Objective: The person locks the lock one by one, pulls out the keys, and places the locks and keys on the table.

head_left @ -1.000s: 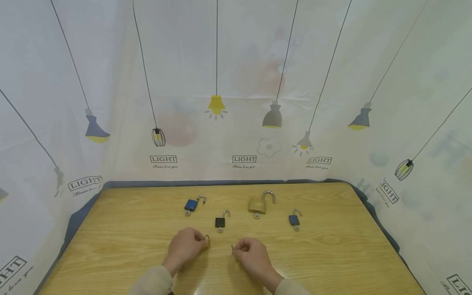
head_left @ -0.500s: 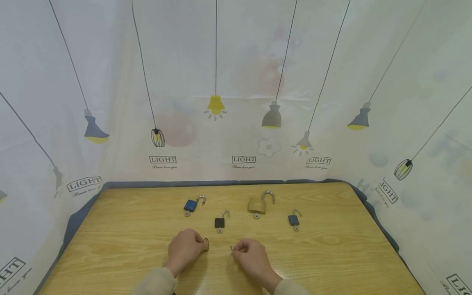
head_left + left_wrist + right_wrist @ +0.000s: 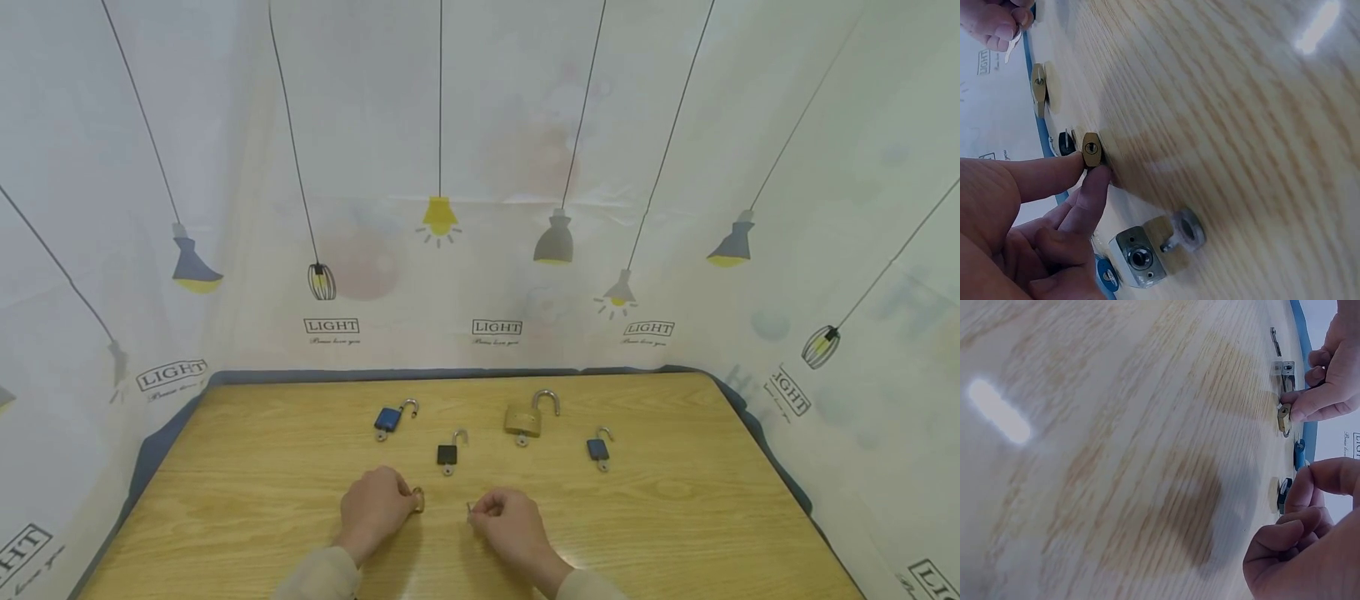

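My left hand (image 3: 377, 510) pinches a small brass padlock (image 3: 1092, 149) between thumb and fingertip, just above the wooden table. Its keyhole face shows in the left wrist view. My right hand (image 3: 512, 525) pinches a small silver key (image 3: 1013, 45) by thumb and forefinger, a short gap to the right of the padlock. Beyond the hands lie a blue padlock (image 3: 387, 419), a black padlock (image 3: 447, 454), a large brass padlock (image 3: 522, 419) and a smaller blue padlock (image 3: 597, 448), all with shackles popped and keys inserted.
Near my left hand, a silver block with a round hole (image 3: 1138, 257) stands beside a grey ring-shaped piece (image 3: 1188, 230); the hand hides both in the head view. A printed white curtain (image 3: 480, 275) surrounds the far and side edges of the table (image 3: 675, 517).
My left hand has dipped slightly with the brass padlock, which has turned so less of its shackle stands out. My right hand has sunk a little with the key. The other padlocks lie still.
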